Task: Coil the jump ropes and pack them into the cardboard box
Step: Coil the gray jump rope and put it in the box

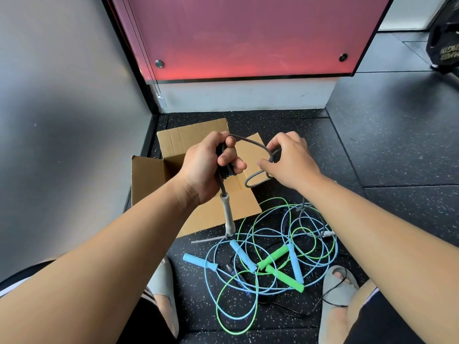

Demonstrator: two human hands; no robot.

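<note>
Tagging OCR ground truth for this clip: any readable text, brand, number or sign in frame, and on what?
Black round object, top right: pale lettering, inverted and blurred, cut by the frame edge; not readable.
Cardboard box: no print visible.
Grey handle, blue handles, green handles: no markings visible.

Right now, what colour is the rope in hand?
Grey: the jump rope and its handle, clearest in the head view.
</note>
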